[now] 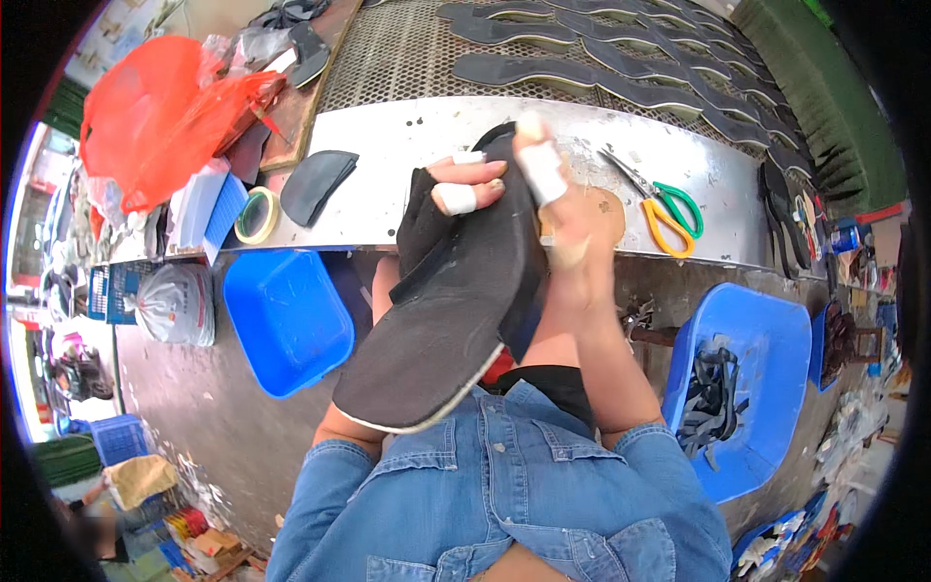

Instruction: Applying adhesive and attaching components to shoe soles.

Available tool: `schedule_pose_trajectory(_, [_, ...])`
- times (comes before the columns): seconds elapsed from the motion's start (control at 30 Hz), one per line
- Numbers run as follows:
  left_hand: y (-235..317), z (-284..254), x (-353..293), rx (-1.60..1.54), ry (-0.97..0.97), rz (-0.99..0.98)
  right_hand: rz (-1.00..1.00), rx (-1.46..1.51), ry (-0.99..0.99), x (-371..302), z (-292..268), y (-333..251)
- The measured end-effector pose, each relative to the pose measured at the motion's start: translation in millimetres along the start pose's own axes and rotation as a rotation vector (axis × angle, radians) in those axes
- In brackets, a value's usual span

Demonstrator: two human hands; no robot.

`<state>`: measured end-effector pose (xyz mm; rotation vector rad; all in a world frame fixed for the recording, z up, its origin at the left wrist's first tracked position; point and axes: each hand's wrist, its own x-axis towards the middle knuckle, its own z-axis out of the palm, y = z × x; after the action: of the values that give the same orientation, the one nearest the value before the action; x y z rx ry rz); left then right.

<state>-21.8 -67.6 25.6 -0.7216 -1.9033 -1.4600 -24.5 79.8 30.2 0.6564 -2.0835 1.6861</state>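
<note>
A black shoe sole (427, 339) with a pale edge at its broad end is held up in front of me, slanting from the bench toward my lap. Round its narrower part, my left hand (448, 209) is closed, in a black fingerless glove with white tape on the fingers. My right hand (567, 213), bare with white tape on a finger, is at the sole's right edge near the narrow end. Motion smears its fingers, so their grip is unclear. Dark material stands out along that edge. Scissors (669, 209) with green and orange handles lie right of this hand.
Rows of dark soles (621, 68) cover a perforated surface beyond the white bench (359, 131). Left are black pieces (318, 186), a tape roll (257, 215) and a red bag (155, 116). Below stand a blue bin (286, 325) and, right, a blue tub (766, 388) holding black scraps.
</note>
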Motion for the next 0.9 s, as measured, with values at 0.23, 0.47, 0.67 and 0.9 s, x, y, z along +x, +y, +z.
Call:
schedule_pose_trajectory(0.23, [-12,5,3,-0.284,0.093,0.028,-0.520,-0.114,-0.411,-14,-7,-87])
schedule_pose_trajectory(0.47, [19,-2,8,-1.884,0.461,-0.995,-0.132,-0.423,-0.085,-11,-3,-44])
schedule_pose_trajectory(0.67, [-18,-2,-10,-1.272,0.118,-0.635,-0.447,0.048,-0.382,-26,22,-86])
schedule_pose_trajectory(0.9, [-45,-17,-13,-0.700,-0.155,-0.409,0.472,0.435,-0.124,-5,-42,-6])
